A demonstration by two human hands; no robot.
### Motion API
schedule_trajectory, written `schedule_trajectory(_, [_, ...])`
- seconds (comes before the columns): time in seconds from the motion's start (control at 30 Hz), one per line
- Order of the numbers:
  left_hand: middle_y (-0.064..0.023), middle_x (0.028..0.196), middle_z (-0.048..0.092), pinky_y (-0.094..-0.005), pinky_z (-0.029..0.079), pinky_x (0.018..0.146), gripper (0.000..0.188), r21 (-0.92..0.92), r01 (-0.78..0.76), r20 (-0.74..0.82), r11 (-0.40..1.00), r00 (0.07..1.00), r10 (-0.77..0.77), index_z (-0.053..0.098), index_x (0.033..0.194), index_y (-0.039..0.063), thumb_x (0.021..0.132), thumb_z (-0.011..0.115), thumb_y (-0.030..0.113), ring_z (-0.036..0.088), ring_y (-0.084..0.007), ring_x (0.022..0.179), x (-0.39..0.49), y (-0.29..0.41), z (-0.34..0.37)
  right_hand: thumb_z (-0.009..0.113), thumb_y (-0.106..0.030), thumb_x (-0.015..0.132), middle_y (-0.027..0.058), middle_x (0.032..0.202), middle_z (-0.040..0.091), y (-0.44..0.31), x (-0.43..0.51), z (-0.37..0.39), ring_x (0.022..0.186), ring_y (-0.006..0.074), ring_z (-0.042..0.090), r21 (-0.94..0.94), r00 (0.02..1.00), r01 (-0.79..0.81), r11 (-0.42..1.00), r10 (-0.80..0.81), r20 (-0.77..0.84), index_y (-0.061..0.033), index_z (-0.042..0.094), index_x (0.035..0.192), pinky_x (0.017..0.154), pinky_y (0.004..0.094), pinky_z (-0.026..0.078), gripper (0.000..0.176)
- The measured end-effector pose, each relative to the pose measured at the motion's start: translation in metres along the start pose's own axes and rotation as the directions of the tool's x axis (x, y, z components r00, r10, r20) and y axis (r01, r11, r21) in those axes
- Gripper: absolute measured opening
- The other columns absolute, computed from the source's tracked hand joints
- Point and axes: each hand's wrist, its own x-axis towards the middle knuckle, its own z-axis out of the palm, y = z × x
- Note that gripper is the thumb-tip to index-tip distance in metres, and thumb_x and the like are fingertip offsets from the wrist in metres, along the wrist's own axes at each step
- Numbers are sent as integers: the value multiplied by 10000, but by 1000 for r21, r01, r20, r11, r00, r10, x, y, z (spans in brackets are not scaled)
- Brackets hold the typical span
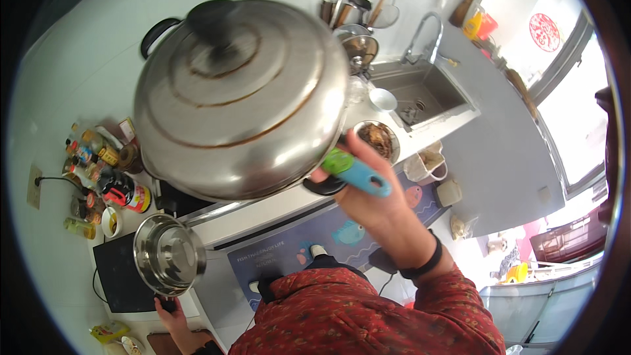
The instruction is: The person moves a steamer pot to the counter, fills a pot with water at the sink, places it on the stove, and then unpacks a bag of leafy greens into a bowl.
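A large domed stainless-steel lid [276,123] with a black knob fills the upper middle of the view, close to the camera. A black side handle [156,37] juts out at its far left edge. My right hand [372,197] closes around a blue-and-green handle [362,175] at the near right rim, beside a second black handle [325,187]. What lies under the lid is hidden. Lower left, my left hand [172,315] grips the short dark handle of a shiny steel saucepan [170,256], whose open top faces up. The saucepan is over a black flat panel [118,273].
Bottles and jars [101,150] crowd the counter at left, with a white bowl [112,222]. Right of the lid are a plate of brown food [377,140], a white bowl [383,99] and a sink [419,93]. A patterned mat [276,251] lies on the floor near a bin [426,166].
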Motion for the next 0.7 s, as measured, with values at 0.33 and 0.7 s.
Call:
schedule_trajectory(0.33, [-29, 962, 639, -316, 513, 802, 285, -24, -103, -164, 994, 982, 98, 593, 1076, 73, 931, 531, 311, 597, -181, 892, 27, -2, -7, 419, -222, 994, 200, 1066, 611, -191, -85, -153, 968, 317, 627, -135, 806, 503, 854, -520, -284, 55, 512, 1039, 852, 405, 570, 296])
schedule_trajectory(0.7, [-75, 1073, 587, -340, 512, 828, 396, -20, -126, -199, 992, 973, 120, 545, 1152, 22, 929, 524, 349, 549, -211, 972, 1, -4, -4, 444, -248, 983, 178, 932, 587, -251, -97, -342, 806, 295, 598, -188, 525, 649, 737, -612, -592, 71, 507, 1002, 791, 436, 579, 326])
